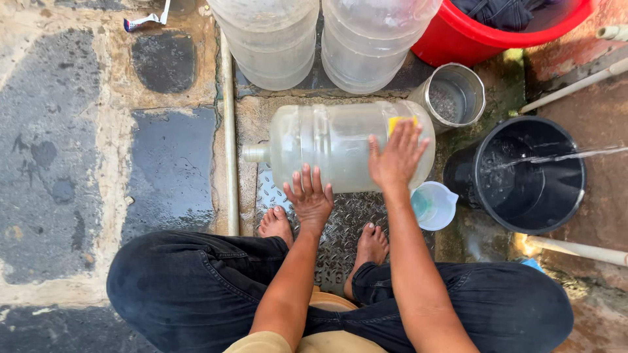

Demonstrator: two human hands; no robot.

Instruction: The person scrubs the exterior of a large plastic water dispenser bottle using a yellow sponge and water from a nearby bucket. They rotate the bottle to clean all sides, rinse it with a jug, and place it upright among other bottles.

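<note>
Your big clear water jug [333, 147] lies on its side on the metal tread plate [353, 225] just ahead of your bare feet, with its neck [255, 153] pointing left. Your left hand [309, 196] rests flat and open on the near wall of the jug, fingers spread, gripping nothing. Your right hand [396, 157] lies open too, palm down on the jug's base end, over a yellow patch. Beyond the jug stand two more clear jugs upright [320, 39], to its right a steel pot [454, 95] and a black bucket [530, 173] taking a stream of water, and at its near right corner a small plastic jug [432, 206]. It looks nearly empty, so likely light, but the wet, smooth, round wall should be slippery and roll freely; the neck and the base rim seem the surest holds
</note>
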